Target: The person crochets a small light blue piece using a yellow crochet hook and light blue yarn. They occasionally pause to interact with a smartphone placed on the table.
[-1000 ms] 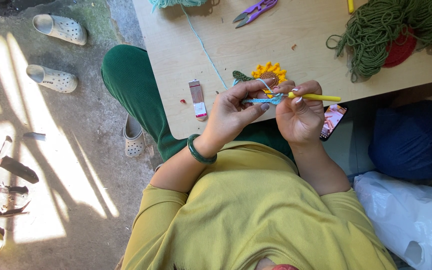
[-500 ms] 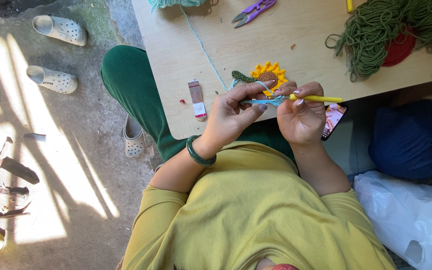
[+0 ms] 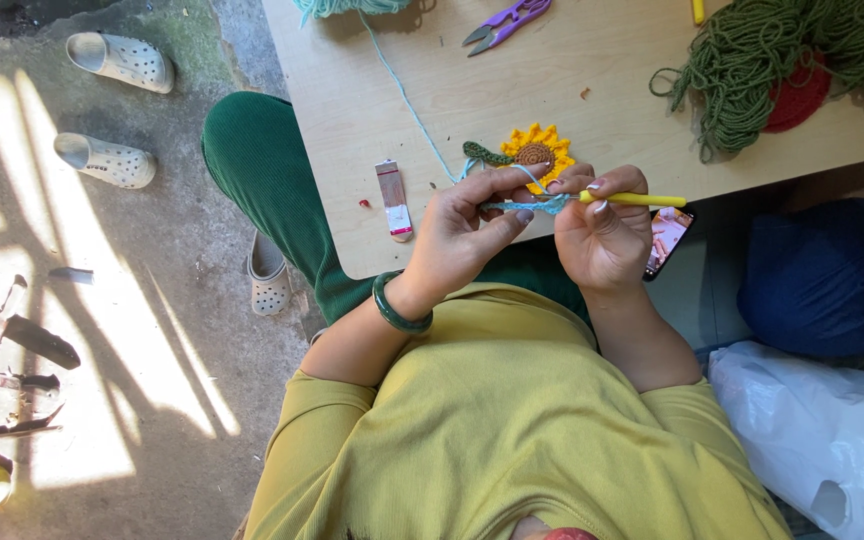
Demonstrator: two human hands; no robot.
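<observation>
Gripping yellow crochet hook [image 3: 642, 199] (tip hidden), teal chain [image 3: 524, 206]

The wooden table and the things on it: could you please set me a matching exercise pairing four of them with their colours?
Things:
1. crochet hook, held in the right hand
2. yarn snips
3. loose yarn heap
4. working strand, leading to the left hand

Colours:
A. purple
B. light blue
C. yellow
D. green

Pairs: 1-C, 2-A, 3-D, 4-B
</observation>
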